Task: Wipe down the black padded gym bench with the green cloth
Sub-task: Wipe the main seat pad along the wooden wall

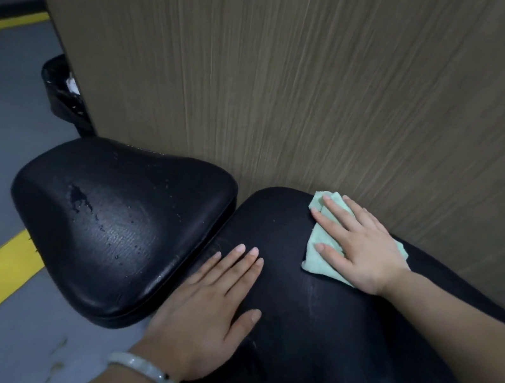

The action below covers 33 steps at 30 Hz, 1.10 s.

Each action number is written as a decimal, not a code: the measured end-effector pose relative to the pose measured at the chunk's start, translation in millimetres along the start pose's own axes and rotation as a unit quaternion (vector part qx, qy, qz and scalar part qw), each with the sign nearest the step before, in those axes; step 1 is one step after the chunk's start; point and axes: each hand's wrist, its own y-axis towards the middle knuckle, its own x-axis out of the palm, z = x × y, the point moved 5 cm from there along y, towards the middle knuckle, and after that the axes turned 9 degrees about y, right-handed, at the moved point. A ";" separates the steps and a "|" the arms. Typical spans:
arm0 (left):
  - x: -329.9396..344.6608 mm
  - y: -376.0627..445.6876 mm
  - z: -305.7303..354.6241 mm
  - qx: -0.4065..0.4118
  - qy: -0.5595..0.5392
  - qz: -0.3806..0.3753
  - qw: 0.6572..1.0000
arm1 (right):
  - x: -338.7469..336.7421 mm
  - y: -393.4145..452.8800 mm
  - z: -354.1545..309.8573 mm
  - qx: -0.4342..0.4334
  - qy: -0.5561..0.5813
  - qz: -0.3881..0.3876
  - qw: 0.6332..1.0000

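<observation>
Lying on the bench's long back pad [336,339] by the wood wall [296,81], green cloth [321,263] is pressed flat under R hand [359,246], fingers spread. L hand [207,311] rests flat w/ fingers together near the wet seat pad [111,228].

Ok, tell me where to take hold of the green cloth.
Probably the loose corner of the green cloth that pokes out below the right hand, coming from the left: it lies flat on the bench pad, uncovered, while the wall blocks the far side.
</observation>
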 end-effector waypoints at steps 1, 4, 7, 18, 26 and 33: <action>0.1 -0.1 -0.3 0.000 0.002 -0.001 1.000 | 0.5 0.3 0.3 -0.002 0.000 0.004 1.000; 0.2 -0.3 -0.3 0.000 0.002 -0.006 1.000 | 1.4 -5.8 -3.5 -0.001 0.001 0.009 1.000; 0.2 -0.3 0.1 0.002 0.006 -0.007 1.000 | 5.0 -20.4 -15.9 -0.020 0.005 0.013 1.000; 0.5 -0.3 -0.9 0.002 0.006 -0.008 1.000 | 21.2 -113.1 -68.2 -0.088 -0.036 0.040 0.995; 0.6 -0.4 -0.5 0.005 0.003 -0.006 1.000 | 15.9 -59.8 -58.6 -0.054 -0.002 0.000 0.999; -0.1 0.2 -0.8 0.000 -0.009 -0.007 1.000 | 4.4 5.3 -53.3 -0.019 0.018 0.011 1.000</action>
